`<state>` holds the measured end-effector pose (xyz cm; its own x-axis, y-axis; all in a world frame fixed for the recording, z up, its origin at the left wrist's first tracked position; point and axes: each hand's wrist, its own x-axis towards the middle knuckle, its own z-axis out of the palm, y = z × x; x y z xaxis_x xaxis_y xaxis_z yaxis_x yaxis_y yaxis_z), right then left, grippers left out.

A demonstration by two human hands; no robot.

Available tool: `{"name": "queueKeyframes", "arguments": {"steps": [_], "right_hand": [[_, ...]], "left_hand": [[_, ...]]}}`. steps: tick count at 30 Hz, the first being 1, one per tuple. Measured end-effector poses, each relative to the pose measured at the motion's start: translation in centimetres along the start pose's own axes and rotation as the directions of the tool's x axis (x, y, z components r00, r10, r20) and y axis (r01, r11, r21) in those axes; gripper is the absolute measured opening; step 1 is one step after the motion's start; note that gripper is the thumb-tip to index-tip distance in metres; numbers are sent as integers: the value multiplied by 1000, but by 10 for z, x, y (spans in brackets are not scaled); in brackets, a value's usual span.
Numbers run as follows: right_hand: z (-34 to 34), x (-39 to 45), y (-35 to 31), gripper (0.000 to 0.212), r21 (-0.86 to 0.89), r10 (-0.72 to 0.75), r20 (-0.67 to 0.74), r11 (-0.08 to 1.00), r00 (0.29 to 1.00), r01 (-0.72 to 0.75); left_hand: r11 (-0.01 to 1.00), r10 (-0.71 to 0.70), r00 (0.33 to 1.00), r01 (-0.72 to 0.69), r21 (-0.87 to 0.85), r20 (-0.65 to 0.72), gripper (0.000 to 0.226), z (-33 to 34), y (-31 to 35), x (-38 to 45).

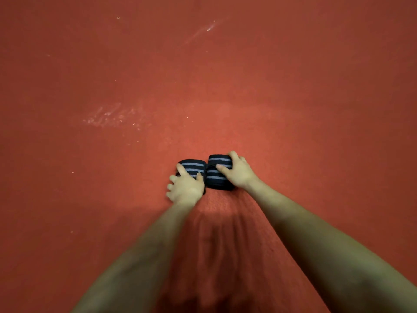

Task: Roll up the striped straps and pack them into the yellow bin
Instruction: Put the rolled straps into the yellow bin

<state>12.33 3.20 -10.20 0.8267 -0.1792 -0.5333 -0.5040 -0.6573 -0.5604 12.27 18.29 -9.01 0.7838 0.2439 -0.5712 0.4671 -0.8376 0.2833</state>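
Two rolled straps, dark with grey stripes, lie side by side and touching on the red floor. My left hand (185, 185) rests on top of the left roll (192, 166), index finger and thumb curled over it, the other fingers spread onto the floor. My right hand (237, 170) grips the right roll (216, 175) from its right side, fingers over the top and thumb across its striped face. No yellow bin is in view.
Red textured floor (203, 86) fills the whole view, with pale scuff marks (110, 116) at the left and a streak (209, 28) far ahead. My shadow darkens the floor between my forearms.
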Motion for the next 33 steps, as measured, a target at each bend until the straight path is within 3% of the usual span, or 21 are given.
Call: {"name": "queueKeyframes", "arguments": {"steps": [3,7,12,15,19,22,28,33], "right_hand": [[5,-4,4,40,125,48,-36,991,998,-43],[4,-15,13,41,260,125,-19,959,992,-116],[6,-34,15,66,251,129,4,960,992,-126],[7,-50,19,40,235,109,18,966,994,-110],[4,-82,35,52,307,116,-7,945,993,-109],[-8,-111,52,36,382,146,-59,917,988,-113],[-46,-175,108,27,575,232,-219,816,948,-67],[-86,-248,174,20,714,328,-303,700,895,-15]], "left_hand": [[976,77,997,-77,-203,-7,69,1,-7,4],[916,195,981,-187,-355,-15,69,-2,-9,3],[929,190,981,-193,-315,-42,72,-1,-10,-7],[940,182,983,-184,-286,-34,71,0,-12,-15],[922,255,967,-236,-306,21,60,3,-12,-39],[900,302,952,-269,-343,45,56,10,-3,-65],[853,453,884,-392,-346,114,57,32,34,-132],[766,638,733,-573,-290,237,56,67,77,-206]]}}
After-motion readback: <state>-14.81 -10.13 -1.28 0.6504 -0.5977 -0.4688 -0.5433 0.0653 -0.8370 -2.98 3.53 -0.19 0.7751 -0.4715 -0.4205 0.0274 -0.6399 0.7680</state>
